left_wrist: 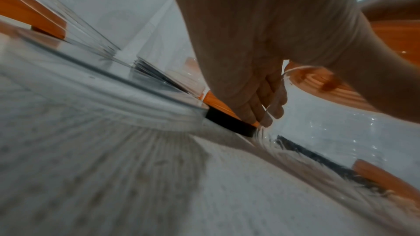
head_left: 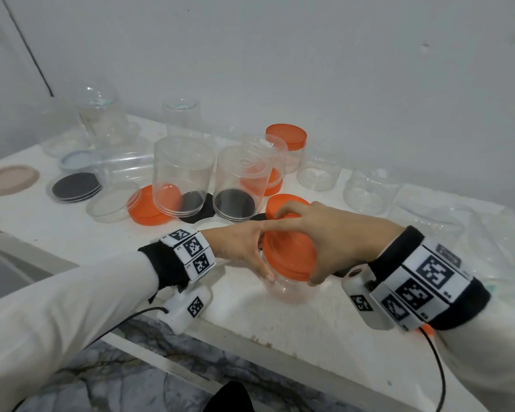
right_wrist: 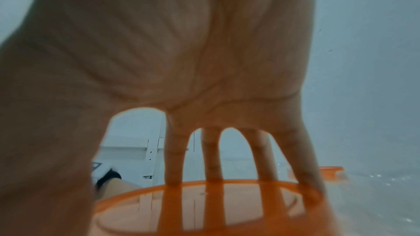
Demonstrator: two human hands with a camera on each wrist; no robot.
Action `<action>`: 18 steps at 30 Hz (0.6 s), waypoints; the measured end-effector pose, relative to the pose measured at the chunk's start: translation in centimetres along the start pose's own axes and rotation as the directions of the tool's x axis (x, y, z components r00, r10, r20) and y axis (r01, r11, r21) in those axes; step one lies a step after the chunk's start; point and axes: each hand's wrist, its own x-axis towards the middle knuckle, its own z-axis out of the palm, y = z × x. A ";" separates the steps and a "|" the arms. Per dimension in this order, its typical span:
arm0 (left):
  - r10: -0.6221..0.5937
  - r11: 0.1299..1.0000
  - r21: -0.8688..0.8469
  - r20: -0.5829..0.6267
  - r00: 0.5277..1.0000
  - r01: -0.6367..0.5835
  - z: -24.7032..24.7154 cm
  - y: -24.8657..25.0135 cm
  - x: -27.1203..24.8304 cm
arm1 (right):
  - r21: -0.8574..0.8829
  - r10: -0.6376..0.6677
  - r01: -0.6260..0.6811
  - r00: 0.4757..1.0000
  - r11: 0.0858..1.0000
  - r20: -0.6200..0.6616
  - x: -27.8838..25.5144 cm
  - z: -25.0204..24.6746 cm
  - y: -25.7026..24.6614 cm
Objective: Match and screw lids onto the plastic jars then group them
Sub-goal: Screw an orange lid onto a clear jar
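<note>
Hands [head_left: 283, 245] around orange-lidded jar [head_left: 286, 288]

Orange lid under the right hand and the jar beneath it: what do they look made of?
Orange lid: looks like glossy, slightly translucent plastic; in the right wrist view the fingers mirror on its top. Clear jar: apparently thin transparent plastic, since the table shows through its wall. Glass cannot be ruled out by look alone.

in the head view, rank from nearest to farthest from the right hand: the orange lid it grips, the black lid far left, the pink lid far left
From the right hand:
1. Orange lid, gripped by that hand, front centre.
2. Black lid, lying flat, left of the jars.
3. Pink lid, at the table's far left edge.
</note>
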 end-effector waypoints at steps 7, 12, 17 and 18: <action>-0.011 0.995 0.096 0.024 1.000 0.008 0.1 0.4 0.1 | -0.028 -0.035 0.036 0.999 0.999 0.040 -0.4 0.3 -0.6; -0.023 1.000 0.009 -0.010 1.000 0.024 0.1 0.0 0.1 | -0.030 0.020 -0.020 1.000 0.999 -0.003 -0.5 0.1 -0.5; -0.032 0.999 -0.012 0.012 0.999 0.032 0.1 0.1 0.1 | -0.084 0.144 -0.152 0.985 0.985 -0.095 -0.6 0.3 -0.8; -0.029 0.999 -0.018 0.019 0.999 0.029 0.2 0.1 0.1 | -0.083 0.189 -0.198 0.976 0.977 -0.111 -0.6 0.4 -0.9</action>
